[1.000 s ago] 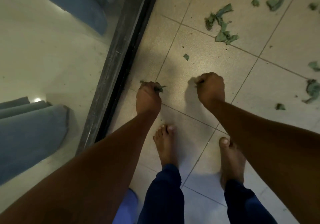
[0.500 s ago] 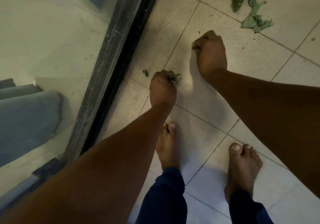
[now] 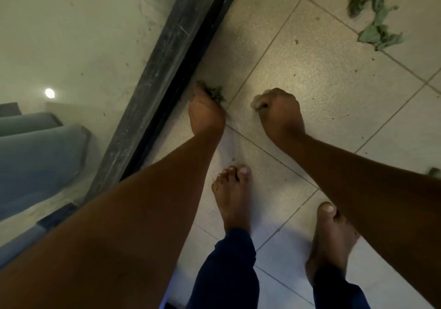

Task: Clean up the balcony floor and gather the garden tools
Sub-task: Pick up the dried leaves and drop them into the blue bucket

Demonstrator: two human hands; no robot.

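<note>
The person is partway through clearing the tiled balcony floor [image 3: 310,74], and by the look of it the job is far from finished. The left hand [image 3: 206,110] is curled round a small tuft of green leaf scraps [image 3: 216,92], which poke out past the thumb side of the fist, close against the dark door track [image 3: 167,53] that runs just to the left of that hand. The right hand [image 3: 280,110] is closed into a fist as well, near the left one but apart from it; a pale green sliver shows at its thumb edge, so it seems to be gripping a scrap too, though how much it holds cannot be told. What remains on the floor is plain enough: a larger cluster of torn leaves [image 3: 377,17] lies well ahead and to the right of the right hand, a further bit of green [image 3: 433,172] peeks out beside the right forearm, and small dark specks are scattered over the tiles around both hands. No garden tools and no bin or bag for the litter appear in view, so the gathering of tools looks not yet begun, as far as can be judged. The person's bare feet [image 3: 232,194] stand just behind the hands. No brand, label or writing can be read anywhere.
</note>
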